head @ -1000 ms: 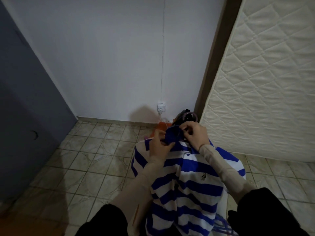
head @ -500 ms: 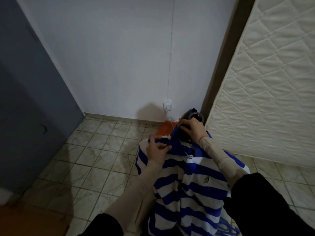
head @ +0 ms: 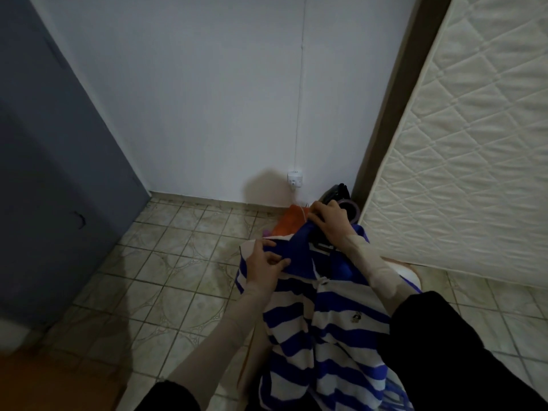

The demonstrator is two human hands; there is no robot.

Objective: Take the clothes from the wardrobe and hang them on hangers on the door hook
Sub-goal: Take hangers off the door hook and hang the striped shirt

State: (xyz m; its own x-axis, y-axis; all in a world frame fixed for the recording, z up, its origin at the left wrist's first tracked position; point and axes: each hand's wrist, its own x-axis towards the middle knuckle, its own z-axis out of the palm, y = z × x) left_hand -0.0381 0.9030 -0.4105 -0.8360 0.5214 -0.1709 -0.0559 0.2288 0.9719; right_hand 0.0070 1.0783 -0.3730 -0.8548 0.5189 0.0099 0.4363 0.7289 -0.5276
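A blue-and-white striped polo shirt (head: 323,330) hangs in front of me, low in the head view. My left hand (head: 265,264) pinches the left side of its blue collar. My right hand (head: 330,222) grips the top of the collar together with a dark hanger (head: 321,246), whose bar shows inside the neck opening. Most of the hanger is hidden by the shirt and my right hand. No door hook is in view.
A grey-blue door or wardrobe panel (head: 56,173) stands at the left. A quilted white mattress (head: 474,143) leans at the right. An orange item (head: 289,222) and a dark object (head: 345,203) lie on the tiled floor (head: 166,277) below a wall socket (head: 295,179).
My right hand has shifted up to the top of the collar, and the left hand has slid out along the collar's left side. The view has tilted a little.
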